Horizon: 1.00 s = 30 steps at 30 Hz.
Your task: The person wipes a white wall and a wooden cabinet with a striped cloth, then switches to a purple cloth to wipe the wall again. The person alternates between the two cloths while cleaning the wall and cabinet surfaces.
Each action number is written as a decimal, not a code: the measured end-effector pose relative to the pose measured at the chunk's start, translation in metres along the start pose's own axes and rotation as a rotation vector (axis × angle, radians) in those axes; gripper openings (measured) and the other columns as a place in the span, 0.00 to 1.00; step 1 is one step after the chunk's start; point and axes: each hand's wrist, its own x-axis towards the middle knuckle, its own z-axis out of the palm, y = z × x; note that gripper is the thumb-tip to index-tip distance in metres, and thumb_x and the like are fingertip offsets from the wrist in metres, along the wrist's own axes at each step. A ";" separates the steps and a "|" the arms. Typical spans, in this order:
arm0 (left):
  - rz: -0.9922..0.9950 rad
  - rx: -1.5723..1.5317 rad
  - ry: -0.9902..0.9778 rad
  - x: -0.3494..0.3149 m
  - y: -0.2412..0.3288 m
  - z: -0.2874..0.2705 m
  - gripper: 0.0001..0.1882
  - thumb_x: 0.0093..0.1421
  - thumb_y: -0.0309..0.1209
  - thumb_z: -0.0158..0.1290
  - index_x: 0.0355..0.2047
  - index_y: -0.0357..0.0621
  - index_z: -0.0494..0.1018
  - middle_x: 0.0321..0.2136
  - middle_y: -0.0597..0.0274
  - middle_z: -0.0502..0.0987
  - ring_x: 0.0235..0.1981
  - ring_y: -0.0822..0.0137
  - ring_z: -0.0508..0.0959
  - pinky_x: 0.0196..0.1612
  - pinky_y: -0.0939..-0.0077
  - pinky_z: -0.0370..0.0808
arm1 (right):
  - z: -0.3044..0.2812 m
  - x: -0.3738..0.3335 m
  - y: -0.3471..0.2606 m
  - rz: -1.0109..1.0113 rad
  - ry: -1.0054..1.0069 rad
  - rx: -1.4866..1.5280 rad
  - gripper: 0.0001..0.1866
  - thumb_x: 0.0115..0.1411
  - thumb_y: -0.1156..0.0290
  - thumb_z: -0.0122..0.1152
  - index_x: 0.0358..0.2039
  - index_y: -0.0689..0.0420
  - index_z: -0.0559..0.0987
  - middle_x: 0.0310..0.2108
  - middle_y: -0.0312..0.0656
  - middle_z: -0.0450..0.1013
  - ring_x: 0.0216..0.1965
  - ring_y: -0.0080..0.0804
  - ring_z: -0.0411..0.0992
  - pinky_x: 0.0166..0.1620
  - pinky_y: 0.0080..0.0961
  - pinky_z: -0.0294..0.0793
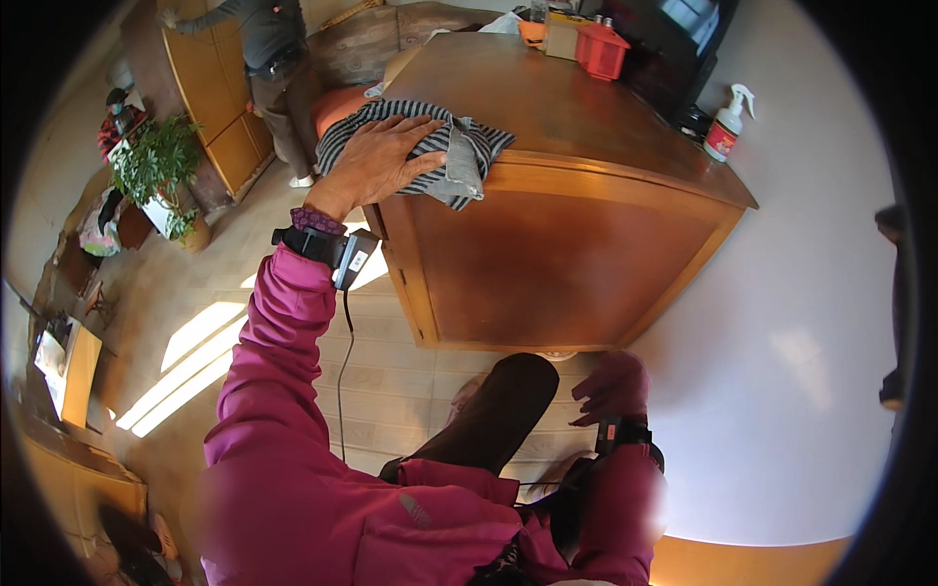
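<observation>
My left hand (383,162) lies flat on a folded grey-and-black striped cloth (473,156), fingers stretched out. The cloth rests at the near left corner of a brown wooden cabinet top (547,112), part of it hanging over the edge. Down by the cabinet's lower right front, my right hand (614,387) hangs low, somewhat blurred and in shadow. Its fingers look loose and apart, with nothing seen in them. Both wrists carry a strapped device; a cable runs from the left one (354,259).
A white spray bottle (725,125) stands at the cabinet's right edge, near a dark screen (669,59). A red plastic basket (602,52) sits farther back. Left are a potted plant (156,166) and a person (278,78) by a wooden wardrobe (210,88). A white wall (782,322) borders the right.
</observation>
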 end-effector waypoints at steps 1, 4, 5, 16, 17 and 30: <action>0.010 0.013 0.007 0.004 0.005 0.002 0.38 0.68 0.63 0.39 0.65 0.49 0.66 0.64 0.58 0.69 0.65 0.50 0.66 0.67 0.55 0.61 | -0.001 -0.001 0.003 -0.051 -0.022 -0.083 0.15 0.42 0.82 0.75 0.19 0.63 0.71 0.16 0.47 0.70 0.20 0.39 0.76 0.24 0.42 0.83; 0.044 0.005 0.036 0.023 0.030 0.014 0.35 0.69 0.60 0.39 0.65 0.50 0.67 0.64 0.58 0.69 0.65 0.52 0.67 0.67 0.54 0.61 | -0.012 0.003 0.017 -0.311 -0.046 -0.403 0.17 0.35 0.82 0.79 0.17 0.59 0.74 0.15 0.37 0.71 0.20 0.26 0.76 0.24 0.28 0.80; 0.050 -0.006 0.050 0.032 0.043 0.020 0.35 0.69 0.60 0.40 0.65 0.50 0.67 0.64 0.58 0.69 0.64 0.53 0.67 0.67 0.55 0.61 | -0.016 0.004 0.023 -0.422 -0.011 -0.470 0.18 0.33 0.82 0.81 0.16 0.57 0.74 0.15 0.34 0.72 0.20 0.22 0.76 0.24 0.25 0.79; 0.172 -0.034 0.076 0.132 0.170 0.064 0.32 0.70 0.54 0.41 0.64 0.45 0.67 0.61 0.55 0.72 0.61 0.51 0.71 0.65 0.56 0.65 | -0.020 0.007 0.063 -0.468 0.344 -0.126 0.26 0.20 0.81 0.80 0.26 0.59 0.78 0.15 0.33 0.71 0.14 0.19 0.70 0.15 0.20 0.66; 0.181 -0.046 0.083 0.141 0.180 0.068 0.32 0.70 0.54 0.41 0.64 0.45 0.67 0.61 0.54 0.72 0.61 0.50 0.71 0.65 0.55 0.65 | -0.019 0.006 0.065 -0.549 0.416 -0.062 0.28 0.21 0.81 0.80 0.29 0.59 0.78 0.16 0.34 0.72 0.14 0.20 0.69 0.15 0.20 0.66; 0.266 -0.061 -0.057 0.154 0.165 0.071 0.35 0.71 0.59 0.35 0.67 0.51 0.62 0.66 0.55 0.66 0.65 0.46 0.66 0.67 0.58 0.62 | -0.044 0.024 0.077 -0.567 0.053 -0.501 0.35 0.14 0.81 0.84 0.33 0.58 0.82 0.20 0.31 0.76 0.18 0.18 0.73 0.21 0.20 0.75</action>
